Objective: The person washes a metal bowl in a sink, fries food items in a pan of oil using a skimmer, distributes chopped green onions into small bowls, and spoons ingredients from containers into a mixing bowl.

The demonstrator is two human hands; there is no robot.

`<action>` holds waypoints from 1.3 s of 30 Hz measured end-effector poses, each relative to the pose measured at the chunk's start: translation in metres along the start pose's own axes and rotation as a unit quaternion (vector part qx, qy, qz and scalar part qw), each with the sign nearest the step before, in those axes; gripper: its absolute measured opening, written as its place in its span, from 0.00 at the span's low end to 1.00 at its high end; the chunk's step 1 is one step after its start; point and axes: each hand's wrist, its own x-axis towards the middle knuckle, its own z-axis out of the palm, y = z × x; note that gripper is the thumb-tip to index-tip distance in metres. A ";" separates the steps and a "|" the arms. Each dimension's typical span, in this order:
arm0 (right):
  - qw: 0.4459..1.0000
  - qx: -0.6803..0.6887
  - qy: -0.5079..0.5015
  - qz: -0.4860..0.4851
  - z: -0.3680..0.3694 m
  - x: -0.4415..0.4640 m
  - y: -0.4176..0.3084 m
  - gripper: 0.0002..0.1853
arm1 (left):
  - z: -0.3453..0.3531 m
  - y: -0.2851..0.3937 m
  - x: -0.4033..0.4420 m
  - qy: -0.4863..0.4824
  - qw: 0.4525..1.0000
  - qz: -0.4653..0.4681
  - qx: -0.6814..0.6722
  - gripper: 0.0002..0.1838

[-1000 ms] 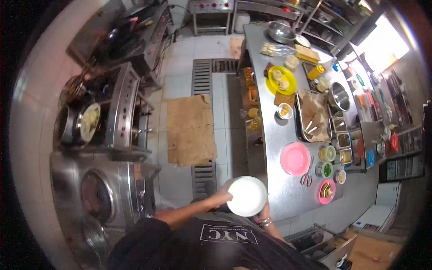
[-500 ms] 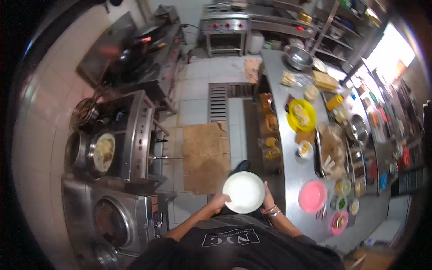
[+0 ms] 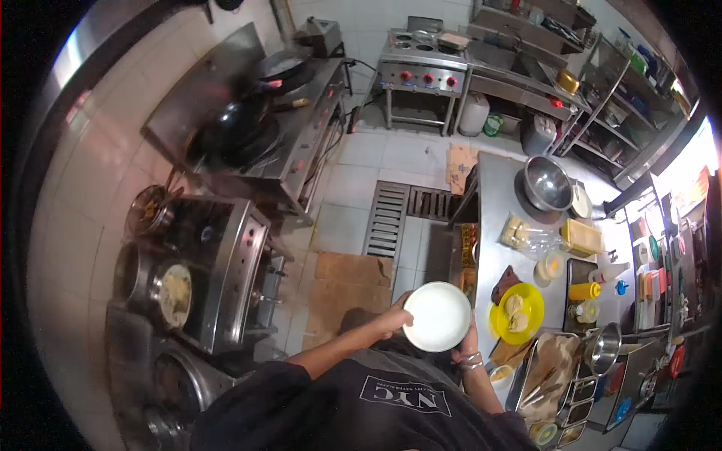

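Observation:
A round white bowl [image 3: 437,317] is held in front of my dark shirt, its pale inside facing up. My left hand [image 3: 393,319] is closed on its left rim, thumb over the edge. On the opposite side my right hand [image 3: 468,344], with bangles at the wrist, grips the rim; most of its fingers are hidden beneath the bowl. To the right, on the steel table [image 3: 492,248], lies a yellow plate [image 3: 532,304] with pale dough-like pieces. A small white bowl [image 3: 502,376] stands near my right forearm.
A pan with pale food [image 3: 175,295] sits on the left stove [image 3: 218,278]. Dark woks [image 3: 237,128] stand farther up. The table also bears a steel bowl [image 3: 547,183], a yellow squeeze bottle [image 3: 583,292] and a paper-lined tray [image 3: 553,368]. Cardboard [image 3: 350,286] and a drain grate [image 3: 387,218] lie on the floor.
I have moved forward along the aisle and the view has tilted up; stoves and table have shifted down in it. The bowl stays in both hands and appears farther right.

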 end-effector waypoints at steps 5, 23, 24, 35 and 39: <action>0.998 0.055 0.008 -0.036 -0.031 0.097 -0.057 0.35 | -0.002 0.064 0.129 -0.073 0.996 0.037 -0.045 0.51; 0.904 0.246 0.312 -0.159 -0.058 0.433 -0.220 0.36 | 0.076 0.411 0.524 -0.236 0.904 -0.082 0.346 0.40; 0.897 0.248 0.330 -0.159 -0.064 0.447 -0.220 0.36 | 0.081 0.417 0.533 -0.273 0.903 -0.074 0.324 0.37; 0.664 -0.113 0.692 -0.261 -0.032 0.374 -0.221 0.37 | 0.075 0.392 0.568 -0.298 0.917 -0.073 0.256 0.38; 0.580 -0.032 0.803 -0.131 -0.121 0.365 -0.249 0.41 | 0.081 0.393 0.549 -0.237 0.931 -0.079 0.264 0.33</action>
